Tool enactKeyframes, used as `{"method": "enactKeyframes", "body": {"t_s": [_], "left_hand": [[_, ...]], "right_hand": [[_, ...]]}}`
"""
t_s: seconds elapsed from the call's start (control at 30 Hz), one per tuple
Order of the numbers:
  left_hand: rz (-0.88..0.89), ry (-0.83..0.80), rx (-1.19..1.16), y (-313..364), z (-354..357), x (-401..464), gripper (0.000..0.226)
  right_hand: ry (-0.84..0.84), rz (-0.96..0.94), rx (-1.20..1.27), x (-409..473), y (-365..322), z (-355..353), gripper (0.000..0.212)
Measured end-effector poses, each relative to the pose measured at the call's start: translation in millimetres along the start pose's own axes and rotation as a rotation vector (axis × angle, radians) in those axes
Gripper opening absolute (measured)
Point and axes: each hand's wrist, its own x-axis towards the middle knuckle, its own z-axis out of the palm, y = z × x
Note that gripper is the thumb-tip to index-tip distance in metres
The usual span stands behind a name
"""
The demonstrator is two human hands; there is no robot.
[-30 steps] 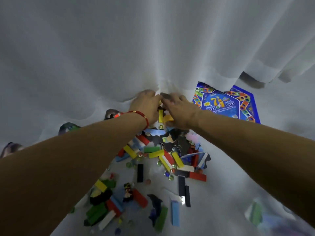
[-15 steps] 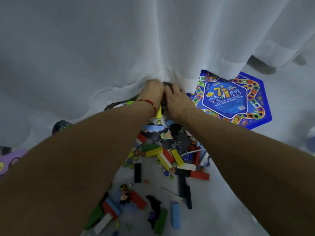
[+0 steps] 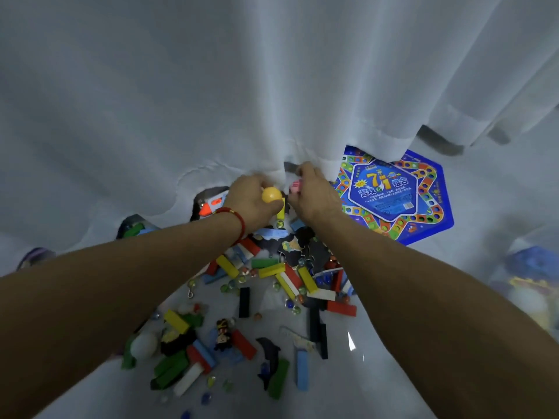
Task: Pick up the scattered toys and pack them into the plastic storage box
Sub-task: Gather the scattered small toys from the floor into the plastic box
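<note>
1. While the white curtain (image 3: 272,86) drapes over the far end of the toy pile (image 3: 272,276), pieces under its hem could get missed.
2. Game board (image 3: 393,192): right of the curtain hem, part covered.
3. Storage box: blurry shape at far right, can't confirm.
4. Left hand (image 3: 251,198) closed on yellow ball (image 3: 271,195); loose hold, could roll off.
5. Right hand (image 3: 314,192) pinches small pink piece (image 3: 295,186) at the hem.

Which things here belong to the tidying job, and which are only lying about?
Belong to the job:
- yellow ball in the left hand
- small pink toy at the right hand
- coloured blocks
- marbles
- toy figure
- game board

Only lying about:
- white curtain
</note>
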Motion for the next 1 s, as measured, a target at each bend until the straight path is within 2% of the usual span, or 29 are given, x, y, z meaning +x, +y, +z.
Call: {"method": "enactKeyframes", "body": {"t_s": [0.1,0.17,0.27,0.37,0.43,0.57,0.7,0.8,0.87,0.93,1.0], "left_hand": [[-0.172,-0.133,-0.166,18.4,-35.0,-30.8,0.036],[-0.265,-0.216,-0.405,41.3,-57.8,-55.0,0.044],[-0.330,-0.323,-0.676,87.7,-78.4,-94.0,0.045],[-0.306,-0.487,-0.789,145.9,-75.3,-136.2,0.029],[-0.271,-0.573,-0.835,189.3,-63.1,-167.3,0.012],[-0.201,-0.722,-0.859,271.2,-30.0,-225.4,0.007],[-0.244,-0.813,-0.820,313.2,-21.0,-261.6,0.038],[-0.224,-0.759,-0.739,306.9,-40.6,-272.2,0.054],[-0.192,-0.714,-0.648,288.4,-66.2,-271.9,0.044],[-0.181,-0.653,-0.500,258.9,-100.5,-264.9,0.033],[-0.194,-0.544,-0.383,219.3,-140.5,-256.7,0.029]], "right_hand": [[-0.078,0.202,0.259,-19.7,-12.3,-33.3,0.035],[-0.133,0.326,0.495,-41.8,-24.5,-69.0,0.031],[-0.143,0.353,0.773,-93.4,-37.0,-135.6,0.029],[-0.074,0.382,0.927,-158.4,-21.7,-207.4,0.028],[-0.019,0.471,1.011,-200.6,6.3,-249.1,0.022],[0.109,0.744,1.210,-287.8,69.5,-309.9,0.019],[0.266,0.890,1.202,-351.1,100.9,-333.5,0.003],[0.394,0.918,1.127,-367.2,112.2,-331.6,0.025],[0.435,0.918,1.048,-369.4,106.9,-327.0,0.031],[0.388,0.879,0.987,-364.8,99.5,-319.2,0.026],[0.264,0.804,0.948,-355.7,78.5,-309.5,0.025]]}}
